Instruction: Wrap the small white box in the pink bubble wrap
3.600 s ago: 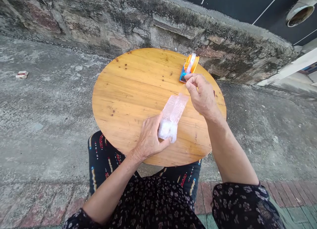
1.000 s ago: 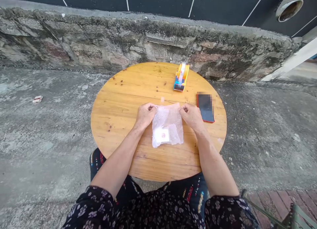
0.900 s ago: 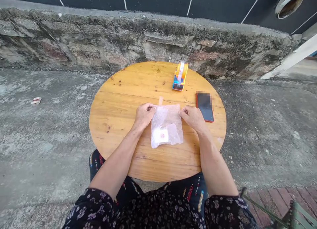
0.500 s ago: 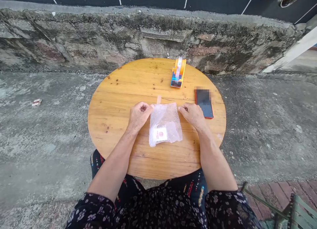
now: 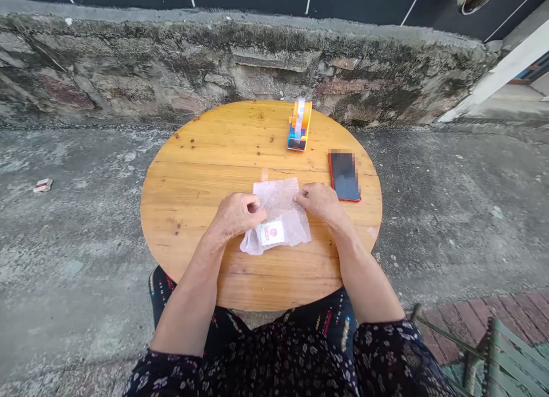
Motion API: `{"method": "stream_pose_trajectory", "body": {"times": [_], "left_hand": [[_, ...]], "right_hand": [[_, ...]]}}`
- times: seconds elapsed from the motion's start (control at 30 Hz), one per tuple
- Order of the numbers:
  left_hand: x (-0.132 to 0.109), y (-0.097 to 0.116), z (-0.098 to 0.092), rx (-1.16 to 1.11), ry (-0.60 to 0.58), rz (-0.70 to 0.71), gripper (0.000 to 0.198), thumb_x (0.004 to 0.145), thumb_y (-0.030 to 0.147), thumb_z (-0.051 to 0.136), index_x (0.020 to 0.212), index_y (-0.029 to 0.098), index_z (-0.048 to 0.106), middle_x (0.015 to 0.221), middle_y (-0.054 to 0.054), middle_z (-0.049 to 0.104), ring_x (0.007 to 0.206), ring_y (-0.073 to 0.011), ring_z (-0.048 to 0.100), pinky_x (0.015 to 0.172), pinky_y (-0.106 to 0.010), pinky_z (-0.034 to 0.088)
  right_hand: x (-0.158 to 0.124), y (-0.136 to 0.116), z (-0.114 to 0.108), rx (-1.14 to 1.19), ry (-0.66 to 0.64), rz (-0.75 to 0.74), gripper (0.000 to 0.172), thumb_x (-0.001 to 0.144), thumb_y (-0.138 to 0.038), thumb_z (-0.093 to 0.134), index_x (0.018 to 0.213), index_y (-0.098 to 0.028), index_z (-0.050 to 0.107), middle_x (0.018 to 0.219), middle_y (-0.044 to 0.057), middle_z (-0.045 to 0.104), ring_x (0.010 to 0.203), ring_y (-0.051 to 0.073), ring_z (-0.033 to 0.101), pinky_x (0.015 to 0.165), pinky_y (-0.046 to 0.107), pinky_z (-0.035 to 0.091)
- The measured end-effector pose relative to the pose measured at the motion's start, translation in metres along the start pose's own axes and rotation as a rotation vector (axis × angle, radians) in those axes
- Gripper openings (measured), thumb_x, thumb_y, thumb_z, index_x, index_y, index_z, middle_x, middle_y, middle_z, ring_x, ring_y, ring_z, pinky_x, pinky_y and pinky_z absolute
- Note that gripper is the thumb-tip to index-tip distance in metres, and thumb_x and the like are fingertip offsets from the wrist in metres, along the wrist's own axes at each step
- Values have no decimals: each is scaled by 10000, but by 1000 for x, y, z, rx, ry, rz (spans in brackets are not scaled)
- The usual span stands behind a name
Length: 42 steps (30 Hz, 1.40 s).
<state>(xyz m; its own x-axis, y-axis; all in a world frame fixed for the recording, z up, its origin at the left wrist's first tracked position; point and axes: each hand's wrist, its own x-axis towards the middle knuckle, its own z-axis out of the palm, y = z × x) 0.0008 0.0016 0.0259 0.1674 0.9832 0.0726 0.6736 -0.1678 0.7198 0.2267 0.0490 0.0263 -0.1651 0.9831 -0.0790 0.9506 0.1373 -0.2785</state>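
- Head view: a translucent bubble-wrap sheet [image 5: 278,192] lies on the round yellow wooden table [image 5: 184,191]; on its near part, a white rectangular piece with illegible red print [image 5: 273,233].
- Left hand [image 5: 237,217]: half-curled, thumb apart, hiding the sheet's left edge; grip unclear.
- Right hand [image 5: 319,201]: nearly closed at the right edge; pinch unclear.
- Red-edged black phone [image 5: 345,177]: top pixelated.

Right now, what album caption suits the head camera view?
Left hand and right hand at the wrap with a white item, tape dispenser and phone nearby on the round table.
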Motion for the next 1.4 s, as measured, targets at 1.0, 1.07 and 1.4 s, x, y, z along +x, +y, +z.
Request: {"method": "stream_pose_trajectory", "body": {"times": [1.0, 1.07, 1.4], "left_hand": [[-4, -45, -16, 158, 265, -243, 199, 777, 341, 544, 666, 205, 638, 720, 4, 654, 659, -149, 547, 612, -279, 346], [-3, -45, -16, 166, 269, -253, 188, 766, 329, 543, 661, 205, 638, 716, 3, 651, 654, -148, 544, 608, -278, 343], [-2, -47, -16, 152, 254, -204, 156, 732, 291, 540, 650, 193, 629, 710, -5, 635, 654, -146, 537, 621, -275, 363]], "right_hand": [[-12, 9, -12, 708, -312, -457, 240, 766, -402, 733, 838, -173, 726, 699, -20, 644, 624, 96, 525, 593, 228, 402], [-17, 7, -18, 806, -409, -579, 193, 822, -358, 697, 861, -173, 737, 791, 11, 696, 705, 110, 594, 672, 245, 464], [-39, -7, -30, 778, -1021, -961, 374, 862, -390, 694, 1134, -134, 703, 951, 84, 761, 792, 127, 714, 664, 197, 538]]}}
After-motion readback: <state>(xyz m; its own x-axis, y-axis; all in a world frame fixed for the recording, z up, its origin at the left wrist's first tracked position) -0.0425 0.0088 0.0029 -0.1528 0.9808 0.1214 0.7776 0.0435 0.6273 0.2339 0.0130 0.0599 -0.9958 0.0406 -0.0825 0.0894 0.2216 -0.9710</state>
